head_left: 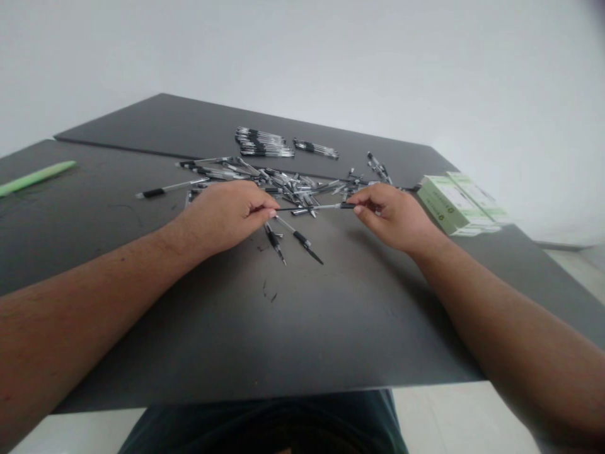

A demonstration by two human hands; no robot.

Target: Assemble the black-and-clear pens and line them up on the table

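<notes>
Between my two hands a pen is stretched level just above the table. My left hand (234, 213) pinches the thin dark rod, seemingly a refill (289, 209), at its left end. The fingers of my right hand (390, 213) are closed on the black grip end of the clear pen barrel (333, 207). The rod and the barrel are in line; how far one sits inside the other is too small to tell. Below my left fingers lie a clear pen with a black grip (301, 238) and another black-gripped pen (273, 241).
Behind my hands spreads a loose heap of pens and pen parts (288, 183). Farther back lie a stacked row of pens (262, 142) and a smaller bundle (316, 149). Green-and-white boxes (456, 205) stand right; a light green stick-like object (38, 178) lies far left.
</notes>
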